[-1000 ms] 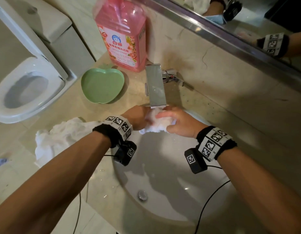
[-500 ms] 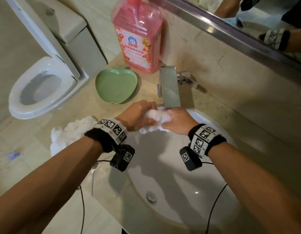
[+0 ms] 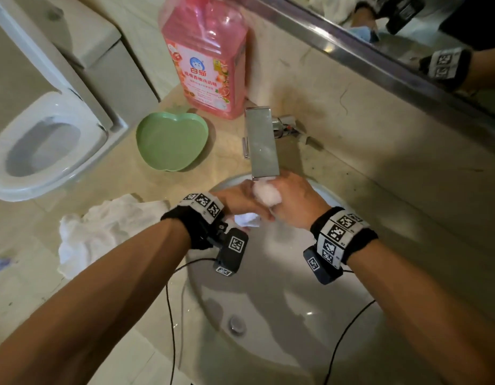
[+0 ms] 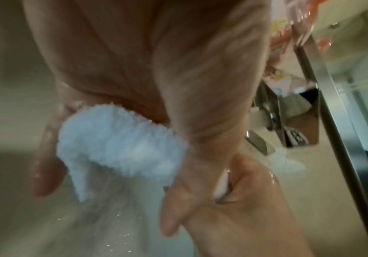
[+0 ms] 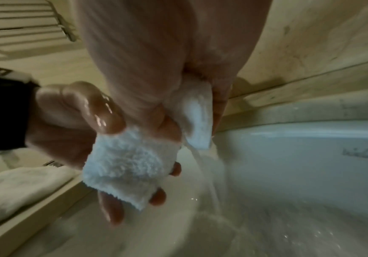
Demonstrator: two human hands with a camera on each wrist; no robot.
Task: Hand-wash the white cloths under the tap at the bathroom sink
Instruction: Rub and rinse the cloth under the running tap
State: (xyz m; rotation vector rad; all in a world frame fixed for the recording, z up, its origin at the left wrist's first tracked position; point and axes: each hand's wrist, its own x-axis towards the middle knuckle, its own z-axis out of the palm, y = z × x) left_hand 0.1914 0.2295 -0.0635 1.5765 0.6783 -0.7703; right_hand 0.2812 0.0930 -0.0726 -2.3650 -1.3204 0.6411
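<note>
Fingers (image 5: 110, 111) of the left hand (image 3: 235, 200) and the right hand (image 3: 293, 202) curl tight round one wet white cloth (image 3: 265, 194), bunched between them just under the tap (image 3: 261, 143) spout over the sink (image 3: 282, 343). Water streams from the cloth into the basin. A second white cloth (image 3: 101, 229) lies crumpled on the counter (image 3: 129, 179) left of the sink, near a green apple-shaped dish (image 3: 171, 141).

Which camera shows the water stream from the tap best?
The right wrist view: the stream runs off the cloth into the sink. The left wrist view shows only blurred spray below the cloth; in the head view the hands hide it.
</note>
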